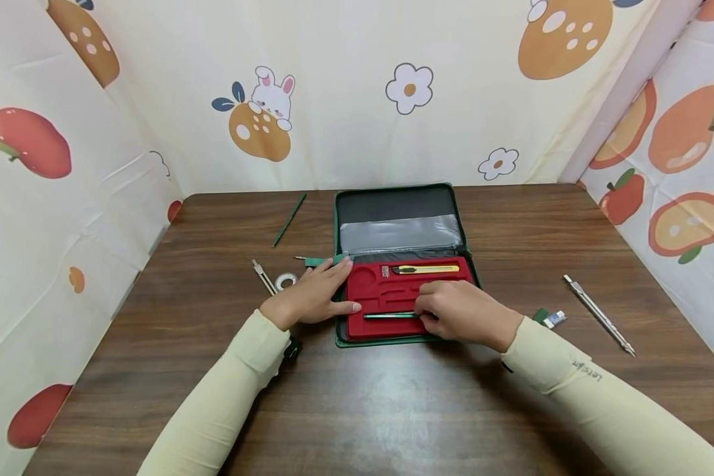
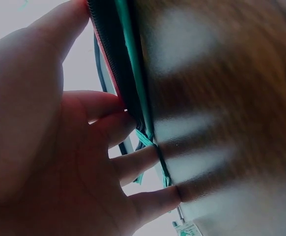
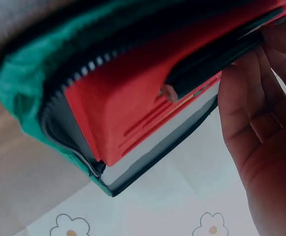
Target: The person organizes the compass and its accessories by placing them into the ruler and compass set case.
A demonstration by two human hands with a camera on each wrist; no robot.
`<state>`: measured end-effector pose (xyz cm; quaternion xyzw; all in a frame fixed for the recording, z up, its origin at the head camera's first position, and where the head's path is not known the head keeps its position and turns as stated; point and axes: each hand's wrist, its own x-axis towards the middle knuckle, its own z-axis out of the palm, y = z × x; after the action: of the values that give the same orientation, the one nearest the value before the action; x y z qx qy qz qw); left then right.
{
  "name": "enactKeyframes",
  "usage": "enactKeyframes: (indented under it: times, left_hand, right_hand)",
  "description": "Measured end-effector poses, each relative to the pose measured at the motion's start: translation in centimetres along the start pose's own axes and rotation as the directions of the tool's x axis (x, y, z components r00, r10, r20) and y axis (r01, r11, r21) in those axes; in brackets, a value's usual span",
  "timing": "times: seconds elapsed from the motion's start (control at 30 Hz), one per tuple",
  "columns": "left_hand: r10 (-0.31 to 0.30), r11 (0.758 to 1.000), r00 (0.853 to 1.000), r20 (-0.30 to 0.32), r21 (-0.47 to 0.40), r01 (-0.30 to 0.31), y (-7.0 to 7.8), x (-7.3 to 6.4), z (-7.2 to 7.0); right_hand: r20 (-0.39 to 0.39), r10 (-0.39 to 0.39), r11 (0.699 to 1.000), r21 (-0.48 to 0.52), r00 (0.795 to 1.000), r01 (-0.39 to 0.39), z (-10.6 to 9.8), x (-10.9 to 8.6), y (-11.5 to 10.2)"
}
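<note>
A green zippered case (image 1: 401, 341) lies unfolded on the table, its red molded tray (image 1: 369, 329) facing up. With thumb and fingers, my right hand (image 1: 461, 311) pinches a dark green pencil (image 1: 389, 315) along the tray's front groove; the pencil's blunt end (image 3: 169, 93) shows in the right wrist view. My left hand (image 1: 312, 295) rests on the case's left edge with fingers spread, the thumb reaching onto the tray. In the tray's back row sit a yellow utility knife (image 1: 431, 269) and a small metal sharpener (image 1: 385, 271).
Left of the case lie another green pencil (image 1: 288, 220), a metal compass (image 1: 264, 276), a white ring (image 1: 286, 281) and a flat green piece (image 1: 315, 262). On the right are an eraser (image 1: 555, 319) and a long silver drawing tool (image 1: 599, 314). Patterned curtains (image 1: 345, 99) surround the table.
</note>
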<state>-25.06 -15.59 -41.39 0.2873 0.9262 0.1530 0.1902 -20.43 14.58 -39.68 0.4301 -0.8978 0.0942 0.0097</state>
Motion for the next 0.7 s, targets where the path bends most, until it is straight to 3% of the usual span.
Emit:
enactKeyframes:
  times: [0.23,0.7]
  left_hand:
    - [-0.005,1.000,1.000,0.002,0.002,0.005,-0.1,0.0,0.0]
    - [-0.006,1.000,1.000,0.011,-0.008,0.006,-0.1,0.0,0.0]
  right_hand:
    - [0.024,0.014,1.000,0.003,1.000,-0.014,0.7,0.0,-0.3]
    - [-0.049,0.006,0.998,-0.061,0.999,-0.009,1.2,0.0,0.0]
